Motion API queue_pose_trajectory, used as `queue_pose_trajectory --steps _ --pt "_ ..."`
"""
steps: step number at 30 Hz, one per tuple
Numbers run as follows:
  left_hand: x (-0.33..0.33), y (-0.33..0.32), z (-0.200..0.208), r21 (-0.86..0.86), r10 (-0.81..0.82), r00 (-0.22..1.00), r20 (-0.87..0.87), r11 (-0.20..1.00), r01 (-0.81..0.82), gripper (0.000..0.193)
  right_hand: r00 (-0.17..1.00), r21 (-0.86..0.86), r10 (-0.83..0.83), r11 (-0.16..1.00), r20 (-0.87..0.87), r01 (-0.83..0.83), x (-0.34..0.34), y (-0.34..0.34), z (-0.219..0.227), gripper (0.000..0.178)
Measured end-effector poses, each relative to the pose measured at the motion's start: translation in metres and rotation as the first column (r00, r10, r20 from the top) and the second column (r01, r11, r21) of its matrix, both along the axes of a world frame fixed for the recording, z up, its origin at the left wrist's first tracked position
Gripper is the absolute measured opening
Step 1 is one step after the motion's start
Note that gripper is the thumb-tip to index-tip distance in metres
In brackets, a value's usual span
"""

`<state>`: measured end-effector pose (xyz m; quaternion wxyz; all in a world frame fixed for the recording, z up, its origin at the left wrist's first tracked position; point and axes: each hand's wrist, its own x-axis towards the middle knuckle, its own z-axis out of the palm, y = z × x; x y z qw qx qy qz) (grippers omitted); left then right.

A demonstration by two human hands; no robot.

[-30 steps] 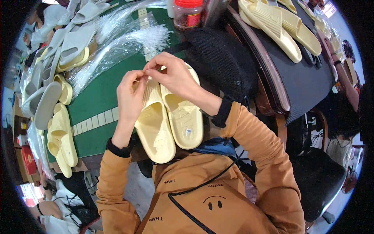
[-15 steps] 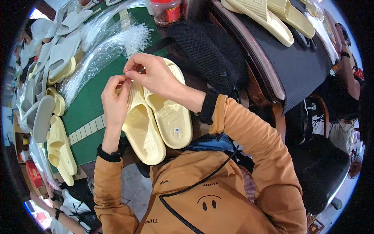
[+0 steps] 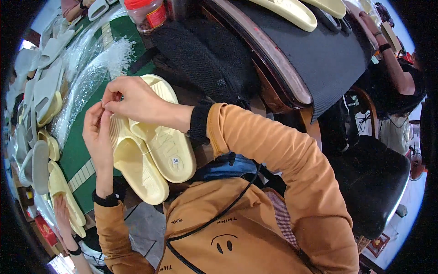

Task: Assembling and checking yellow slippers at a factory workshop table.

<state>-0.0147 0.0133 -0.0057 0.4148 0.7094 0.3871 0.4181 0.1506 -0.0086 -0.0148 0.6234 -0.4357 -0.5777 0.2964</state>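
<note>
Where the pale yellow slippers (image 3: pixel 159 141) lie: side by side at the near edge of a green tabletop (image 3: pixel 75 153), toes pointing away from the wearer of a brown top (image 3: pixel 214 214), a small sticker (image 3: pixel 175 160) on the right one's heel.
Left hand (image 3: pixel 98 139): thumb and fingers narrowed to a pinch near the left slipper's toe, meeting the other hand's fingertips.
Right hand (image 3: pixel 137 100): likewise pinched, reaching across both straps; anything between the fingertips is too small to tell.
Beyond the toes: clear plastic strands (image 3: pixel 98 64), a red-lidded jar (image 3: pixel 147 19) and a black mesh bag (image 3: pixel 200 59).
Table's left side: grey slippers (image 3: pixel 48 86) and a yellow slide (image 3: pixel 64 189), with a co-worker's hand (image 3: pixel 60 210) against it.
Right-hand table: dark top (image 3: pixel 315 59), yellow footwear (image 3: pixel 292 13) at its far edge.
</note>
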Motion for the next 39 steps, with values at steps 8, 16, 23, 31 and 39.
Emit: queue_pose_trajectory --steps 8,16,23,31,39 --pt "-0.002 -0.004 0.005 0.057 0.001 0.998 -0.061 0.998 0.003 0.021 0.99 -0.157 0.034 0.986 -0.134 -0.055 0.004 -0.003 0.007 0.025" --pt "-0.005 0.004 -0.001 -0.05 -0.016 1.0 -0.005 0.999 0.016 0.009 0.993 -0.006 -0.009 1.0 0.119 0.01 0.011 -0.005 0.012 0.024" --pt "-0.006 0.002 0.005 -0.021 -0.029 0.996 -0.09 0.999 0.027 0.007 0.951 -0.048 0.247 0.969 0.186 -0.242 0.044 -0.111 0.093 0.016" --pt "-0.005 0.0 0.0 -0.006 -0.02 0.996 -0.09 1.0 0.019 0.009 0.407 -0.754 0.725 0.646 0.556 -0.12 0.096 -0.268 0.088 0.011" --pt "-0.003 0.001 -0.001 -0.037 -0.009 0.992 -0.126 0.999 0.005 0.01 0.244 -0.84 0.811 0.467 0.531 0.276 0.091 -0.303 0.0 0.048"
